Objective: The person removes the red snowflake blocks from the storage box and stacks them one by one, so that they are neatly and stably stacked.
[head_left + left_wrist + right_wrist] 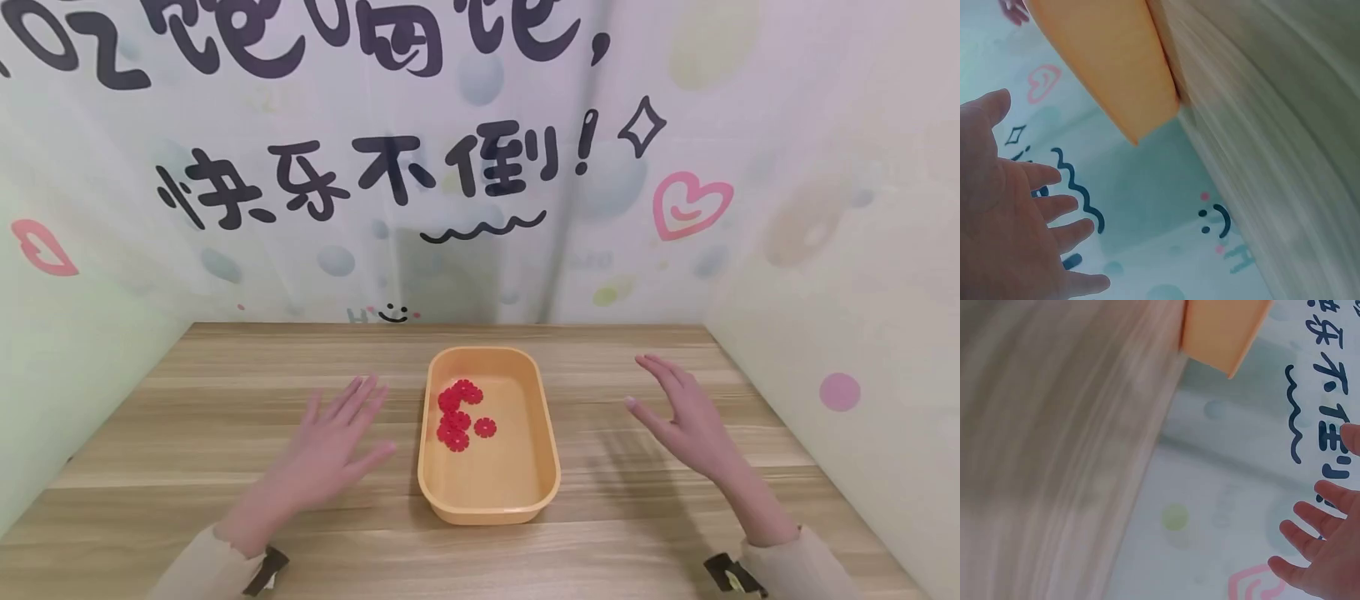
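Note:
An orange-yellow plastic tray (517, 467) with rounded corners stands on the wooden table. Several red flower-shaped discs (457, 421) lie in it, mostly heaped along its left side, with a single disc (485, 427) a little apart. Left of the tray my left hand (330, 450) hovers with fingers spread, touching nothing. On the other side my right hand (690, 425) is held in the air, fingers extended and thumb apart, also holding nothing. Both wrist views show the tray's outer wall (1110, 62) beyond the spread fingers; the discs are hidden there.
The wooden table (300, 358) ends at a back wall sheet (330, 275) printed with black characters and bubbles. Pale side walls (847, 292) close in the table at left and right. Dark straps (731, 575) sit at both wrists.

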`<state>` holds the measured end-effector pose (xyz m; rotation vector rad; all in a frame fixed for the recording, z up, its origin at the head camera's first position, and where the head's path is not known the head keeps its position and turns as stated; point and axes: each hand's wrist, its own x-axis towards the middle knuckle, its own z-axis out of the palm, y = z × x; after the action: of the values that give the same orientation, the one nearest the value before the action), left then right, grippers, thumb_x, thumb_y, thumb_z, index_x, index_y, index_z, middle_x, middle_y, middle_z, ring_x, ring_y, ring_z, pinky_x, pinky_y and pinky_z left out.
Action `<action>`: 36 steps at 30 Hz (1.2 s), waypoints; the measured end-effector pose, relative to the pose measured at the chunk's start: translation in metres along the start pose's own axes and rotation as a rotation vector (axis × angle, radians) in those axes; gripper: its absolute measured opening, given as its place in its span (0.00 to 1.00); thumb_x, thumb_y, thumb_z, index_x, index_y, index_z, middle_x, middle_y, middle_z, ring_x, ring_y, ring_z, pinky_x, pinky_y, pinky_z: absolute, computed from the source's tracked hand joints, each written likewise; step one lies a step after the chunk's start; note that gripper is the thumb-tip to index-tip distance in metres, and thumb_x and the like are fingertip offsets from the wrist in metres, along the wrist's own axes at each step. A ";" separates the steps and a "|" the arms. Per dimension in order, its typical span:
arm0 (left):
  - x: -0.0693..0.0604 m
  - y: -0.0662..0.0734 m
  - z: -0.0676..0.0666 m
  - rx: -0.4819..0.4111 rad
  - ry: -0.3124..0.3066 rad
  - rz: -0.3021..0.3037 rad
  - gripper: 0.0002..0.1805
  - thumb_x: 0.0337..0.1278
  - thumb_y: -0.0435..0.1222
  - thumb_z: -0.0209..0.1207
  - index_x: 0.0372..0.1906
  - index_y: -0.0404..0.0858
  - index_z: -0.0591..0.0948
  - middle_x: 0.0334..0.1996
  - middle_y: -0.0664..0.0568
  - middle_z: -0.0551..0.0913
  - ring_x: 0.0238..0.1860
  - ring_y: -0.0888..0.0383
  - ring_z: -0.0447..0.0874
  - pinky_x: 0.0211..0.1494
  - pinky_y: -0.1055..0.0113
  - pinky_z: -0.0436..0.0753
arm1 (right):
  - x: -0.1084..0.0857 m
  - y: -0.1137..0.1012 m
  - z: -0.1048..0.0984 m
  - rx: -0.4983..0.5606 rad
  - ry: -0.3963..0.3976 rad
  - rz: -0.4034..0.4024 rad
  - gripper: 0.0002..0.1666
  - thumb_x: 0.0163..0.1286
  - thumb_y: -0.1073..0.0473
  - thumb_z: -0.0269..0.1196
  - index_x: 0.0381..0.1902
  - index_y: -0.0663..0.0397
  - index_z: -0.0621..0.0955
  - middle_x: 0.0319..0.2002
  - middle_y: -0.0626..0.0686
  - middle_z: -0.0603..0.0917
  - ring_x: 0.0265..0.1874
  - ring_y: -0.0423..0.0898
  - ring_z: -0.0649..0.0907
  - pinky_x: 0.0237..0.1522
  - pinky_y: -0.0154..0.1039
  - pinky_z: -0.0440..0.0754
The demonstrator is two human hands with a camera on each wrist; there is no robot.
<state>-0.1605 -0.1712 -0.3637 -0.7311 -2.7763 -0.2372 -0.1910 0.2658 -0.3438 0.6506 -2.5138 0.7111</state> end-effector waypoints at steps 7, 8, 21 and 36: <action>-0.002 0.017 0.000 0.033 -0.018 0.046 0.41 0.56 0.60 0.41 0.67 0.38 0.54 0.67 0.47 0.48 0.66 0.50 0.42 0.60 0.42 0.41 | 0.027 -0.005 -0.005 0.161 -0.022 0.067 0.29 0.62 0.56 0.58 0.59 0.63 0.66 0.55 0.62 0.68 0.55 0.59 0.64 0.49 0.58 0.61; -0.002 0.019 0.000 0.035 -0.018 0.054 0.41 0.55 0.61 0.41 0.67 0.39 0.54 0.67 0.47 0.48 0.66 0.51 0.42 0.60 0.42 0.41 | 0.031 -0.005 -0.005 0.176 -0.031 0.080 0.29 0.62 0.56 0.58 0.59 0.63 0.66 0.55 0.62 0.68 0.55 0.59 0.65 0.49 0.57 0.61; -0.005 0.039 0.005 -0.013 -0.017 0.140 0.39 0.54 0.57 0.48 0.66 0.39 0.57 0.66 0.47 0.53 0.63 0.48 0.52 0.59 0.43 0.48 | 0.082 -0.023 -0.005 0.265 -0.124 0.125 0.29 0.61 0.51 0.58 0.58 0.58 0.68 0.55 0.55 0.71 0.52 0.51 0.70 0.47 0.50 0.69; -0.009 0.043 0.011 -0.040 -0.036 0.156 0.38 0.56 0.57 0.47 0.66 0.40 0.56 0.65 0.46 0.54 0.63 0.49 0.53 0.58 0.43 0.52 | 0.121 -0.063 0.025 0.242 -0.247 0.076 0.24 0.61 0.51 0.58 0.53 0.54 0.73 0.49 0.51 0.75 0.48 0.47 0.72 0.46 0.46 0.72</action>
<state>-0.1340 -0.1360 -0.3724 -0.9653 -2.7373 -0.2514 -0.2598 0.1657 -0.2765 0.7706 -2.7131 1.0309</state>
